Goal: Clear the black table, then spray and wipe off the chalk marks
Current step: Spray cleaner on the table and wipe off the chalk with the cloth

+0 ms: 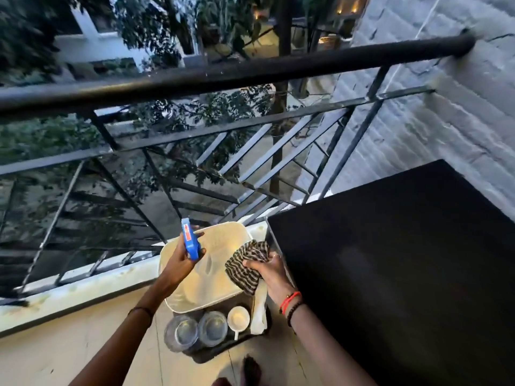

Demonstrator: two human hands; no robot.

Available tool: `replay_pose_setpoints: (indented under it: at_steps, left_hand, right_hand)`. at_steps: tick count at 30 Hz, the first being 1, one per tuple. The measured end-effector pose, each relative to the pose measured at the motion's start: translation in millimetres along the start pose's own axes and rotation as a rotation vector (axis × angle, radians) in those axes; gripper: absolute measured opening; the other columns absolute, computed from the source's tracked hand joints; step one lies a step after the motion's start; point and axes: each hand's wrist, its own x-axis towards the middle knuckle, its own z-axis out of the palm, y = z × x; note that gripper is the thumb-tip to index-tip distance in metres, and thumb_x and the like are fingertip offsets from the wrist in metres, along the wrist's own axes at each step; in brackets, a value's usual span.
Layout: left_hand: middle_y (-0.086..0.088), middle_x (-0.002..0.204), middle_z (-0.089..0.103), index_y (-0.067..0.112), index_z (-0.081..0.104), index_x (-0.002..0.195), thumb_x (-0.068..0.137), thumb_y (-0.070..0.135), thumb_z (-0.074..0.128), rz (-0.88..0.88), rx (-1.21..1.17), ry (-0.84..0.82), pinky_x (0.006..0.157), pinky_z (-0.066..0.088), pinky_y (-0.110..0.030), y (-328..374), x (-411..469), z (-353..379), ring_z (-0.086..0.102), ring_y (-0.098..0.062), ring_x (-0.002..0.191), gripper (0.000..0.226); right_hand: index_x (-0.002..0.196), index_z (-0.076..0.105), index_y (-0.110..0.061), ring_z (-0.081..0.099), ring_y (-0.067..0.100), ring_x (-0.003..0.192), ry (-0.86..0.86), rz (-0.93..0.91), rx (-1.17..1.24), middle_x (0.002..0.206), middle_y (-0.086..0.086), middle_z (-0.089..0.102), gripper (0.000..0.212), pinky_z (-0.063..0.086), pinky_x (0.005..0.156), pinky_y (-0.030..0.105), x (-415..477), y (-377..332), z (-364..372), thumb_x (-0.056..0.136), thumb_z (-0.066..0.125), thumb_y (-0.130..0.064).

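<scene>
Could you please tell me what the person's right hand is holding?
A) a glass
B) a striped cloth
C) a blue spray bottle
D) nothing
B: the right hand grips the striped cloth, while the spray bottle is in the left hand.

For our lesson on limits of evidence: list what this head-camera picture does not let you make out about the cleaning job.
1. Chalk marks on the black table: head view, surface too dark and blurred.
2. Spray bottle lower part: head view, hidden by the left hand.
3. Table's right side: head view, cut off by the frame edge.
</scene>
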Motion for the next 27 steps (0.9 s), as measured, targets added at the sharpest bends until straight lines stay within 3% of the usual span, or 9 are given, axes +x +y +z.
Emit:
replay_pose_setpoints:
  at_steps: [2, 4, 8, 10, 12, 14, 20, 24, 27]
  left_hand:
    - [-0.009, 0.131, 0.055, 0.007, 0.043, 0.138, 0.090, 0.006, 0.064, -0.028, 0.003, -0.002, 0.091, 0.048, -0.022, -17, 10, -2, 0.057, -0.019, 0.110, 0.053]
    - [-0.004, 0.136, 0.050, 0.009, 0.035, 0.144, 0.092, 0.003, 0.059, -0.062, 0.014, -0.037, 0.087, 0.043, -0.013, -31, 15, -2, 0.052, -0.015, 0.116, 0.057]
    - [-0.007, 0.141, 0.047, 0.012, 0.028, 0.146, 0.092, 0.000, 0.057, -0.078, 0.018, -0.051, 0.106, 0.041, -0.036, -59, 19, -6, 0.048, -0.020, 0.127, 0.063]
    - [-0.006, 0.139, 0.049, 0.011, 0.027, 0.146, 0.091, 0.000, 0.058, -0.074, 0.008, -0.046, 0.103, 0.042, -0.028, -59, 15, -6, 0.050, -0.015, 0.125, 0.064]
    - [-0.004, 0.137, 0.049, 0.009, 0.027, 0.146, 0.091, 0.002, 0.060, -0.067, -0.012, -0.047, 0.097, 0.042, -0.016, -64, 19, -8, 0.052, 0.000, 0.120, 0.064]
    - [-0.002, 0.134, 0.051, 0.009, 0.029, 0.145, 0.087, 0.010, 0.063, -0.043, -0.025, -0.048, 0.097, 0.044, -0.016, -63, 19, -7, 0.051, 0.010, 0.116, 0.067]
    - [-0.004, 0.129, 0.051, 0.010, 0.028, 0.143, 0.087, -0.004, 0.061, -0.028, -0.098, -0.025, 0.087, 0.045, -0.008, -75, 18, -5, 0.053, 0.011, 0.113, 0.067]
    - [0.000, 0.121, 0.053, 0.012, 0.027, 0.141, 0.088, -0.010, 0.058, -0.014, -0.116, -0.033, 0.084, 0.048, -0.010, -81, 22, -4, 0.058, 0.012, 0.095, 0.065]
    - [-0.002, 0.119, 0.055, 0.011, 0.028, 0.142, 0.088, -0.009, 0.058, 0.003, -0.108, -0.036, 0.086, 0.049, -0.014, -88, 25, -7, 0.059, 0.009, 0.093, 0.065]
  right_hand:
    - [0.094, 0.056, -0.012, 0.067, 0.023, 0.094, 0.008, 0.007, -0.038, 0.098, 0.008, 0.070, 0.045, 0.053, 0.088, 0.038, 12, 4, 5, 0.059, 0.084, -0.005]
    - [0.102, 0.050, -0.012, 0.062, 0.021, 0.097, -0.010, 0.024, -0.085, 0.106, 0.004, 0.064, 0.049, 0.050, 0.087, 0.030, 20, 6, 9, 0.065, 0.082, -0.006]
    - [0.129, 0.038, -0.007, 0.050, 0.014, 0.100, -0.028, 0.032, -0.143, 0.121, 0.005, 0.054, 0.067, 0.037, 0.081, 0.020, 36, 14, 19, 0.074, 0.076, -0.004]
    - [0.128, 0.039, -0.005, 0.053, 0.016, 0.105, -0.020, 0.039, -0.159, 0.128, 0.009, 0.054, 0.067, 0.040, 0.086, 0.022, 43, 19, 23, 0.072, 0.077, -0.006]
    - [0.125, 0.042, -0.006, 0.054, 0.020, 0.111, -0.017, 0.069, -0.168, 0.127, 0.011, 0.055, 0.067, 0.041, 0.094, 0.026, 53, 26, 34, 0.070, 0.080, -0.009]
    - [0.125, 0.043, -0.006, 0.055, 0.021, 0.111, -0.014, 0.079, -0.141, 0.125, 0.011, 0.056, 0.068, 0.041, 0.094, 0.027, 64, 33, 41, 0.068, 0.081, -0.007]
    - [0.114, 0.043, -0.004, 0.059, 0.022, 0.097, -0.020, 0.106, -0.189, 0.113, 0.009, 0.060, 0.062, 0.047, 0.080, 0.028, 101, 50, 70, 0.065, 0.082, -0.007]
    - [0.115, 0.047, -0.005, 0.063, 0.024, 0.095, -0.062, 0.113, -0.144, 0.106, 0.009, 0.063, 0.064, 0.051, 0.059, 0.027, 123, 68, 88, 0.063, 0.084, -0.010]
    - [0.109, 0.056, -0.006, 0.064, 0.022, 0.097, -0.098, 0.130, -0.172, 0.103, 0.003, 0.068, 0.069, 0.055, 0.079, 0.037, 140, 89, 89, 0.053, 0.088, -0.028]
